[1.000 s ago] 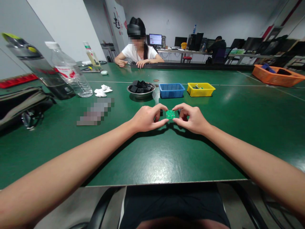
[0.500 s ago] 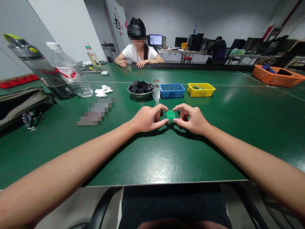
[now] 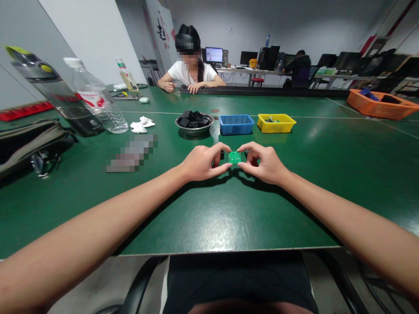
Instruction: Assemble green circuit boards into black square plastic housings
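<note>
Circuit board (image 3: 235, 157), small and green, was caught right between the fingertips! Its left side was pinched between index finger and thumb by the left hand (image 3: 204, 163), and its right side was pinched the same way by the right hand (image 3: 266, 162). Index fingers were set above, thumbs below, and the face of the board was shown between them. Beside the left fingers, a small black piece (image 3: 222, 155) was glimpsed; a dark patch (image 3: 247, 153) was half hidden behind the right fingers, and whether either was touched could not be told. Straight beyond the fingers, a blue bin (image 3: 236, 129) was set on the green table (image 3: 216, 218). Beyond them to the left, a metal bowl (image 3: 194, 131) was heaped with black blocks (image 3: 193, 117); beyond to the right, a yellow bin (image 3: 277, 128) was stocked with small parts (image 3: 271, 119). Far right of the fingers, an orange basket (image 3: 376, 108) was spotted; well to their left, crumpled white tissue (image 3: 140, 125)! Across the table, a person (image 3: 186, 76) in white was seated.
</note>
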The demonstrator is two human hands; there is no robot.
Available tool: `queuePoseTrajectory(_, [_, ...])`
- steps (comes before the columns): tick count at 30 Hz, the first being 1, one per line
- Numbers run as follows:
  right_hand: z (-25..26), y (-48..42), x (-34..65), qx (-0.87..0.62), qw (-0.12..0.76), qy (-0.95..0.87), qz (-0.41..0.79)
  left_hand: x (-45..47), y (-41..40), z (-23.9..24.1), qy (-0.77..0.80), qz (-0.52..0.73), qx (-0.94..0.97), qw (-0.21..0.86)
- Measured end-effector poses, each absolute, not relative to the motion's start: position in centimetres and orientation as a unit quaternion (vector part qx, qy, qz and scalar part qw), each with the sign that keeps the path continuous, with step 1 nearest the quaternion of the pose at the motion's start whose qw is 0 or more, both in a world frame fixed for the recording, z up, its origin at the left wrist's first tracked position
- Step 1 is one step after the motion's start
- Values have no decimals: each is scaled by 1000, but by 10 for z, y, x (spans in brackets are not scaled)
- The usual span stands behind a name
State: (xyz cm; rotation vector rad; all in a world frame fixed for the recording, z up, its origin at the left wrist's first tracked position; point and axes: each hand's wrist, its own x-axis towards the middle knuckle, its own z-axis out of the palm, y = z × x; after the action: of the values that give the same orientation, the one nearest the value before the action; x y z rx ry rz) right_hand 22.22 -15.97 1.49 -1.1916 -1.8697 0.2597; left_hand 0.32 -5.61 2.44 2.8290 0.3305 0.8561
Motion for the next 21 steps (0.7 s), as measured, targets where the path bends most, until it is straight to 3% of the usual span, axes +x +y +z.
queuePoseTrajectory(21, [15,-159,222,-478,440,-753,105,3,-56,25,110,286,948,84])
